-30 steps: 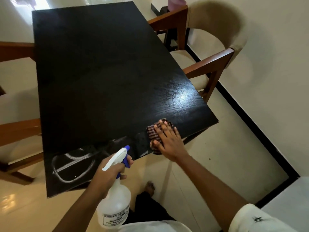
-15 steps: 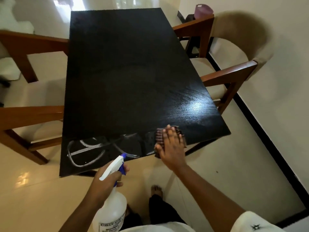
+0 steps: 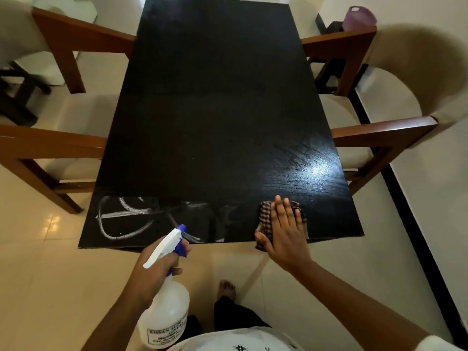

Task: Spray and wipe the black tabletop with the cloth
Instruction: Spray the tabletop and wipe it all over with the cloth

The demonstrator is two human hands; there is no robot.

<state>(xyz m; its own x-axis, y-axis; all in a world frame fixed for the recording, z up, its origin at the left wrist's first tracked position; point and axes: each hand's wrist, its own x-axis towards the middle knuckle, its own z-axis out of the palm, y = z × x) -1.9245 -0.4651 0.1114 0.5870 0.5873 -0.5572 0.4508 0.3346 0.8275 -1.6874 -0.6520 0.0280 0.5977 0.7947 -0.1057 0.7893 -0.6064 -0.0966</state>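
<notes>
The black tabletop [image 3: 215, 117] fills the middle of the view, with white chalky marks [image 3: 121, 216] along its near left edge and a wet sheen at the near right. My right hand [image 3: 283, 231] lies flat on a checked cloth [image 3: 266, 219], pressing it onto the tabletop's near right edge. My left hand [image 3: 157, 272] grips the neck of a white spray bottle [image 3: 164, 315] with a blue nozzle, held just in front of the near edge and pointed at the table.
Wooden chairs with cream seats stand on the left [image 3: 58, 145] and right [image 3: 379, 133] of the table. A purple container [image 3: 358, 17] sits far right near the wall. My bare foot [image 3: 226, 290] is on the tiled floor below the table edge.
The view has swung so the table now sits centred. My right hand and the cloth have stayed at the near right edge. The bottle stays in my left hand.
</notes>
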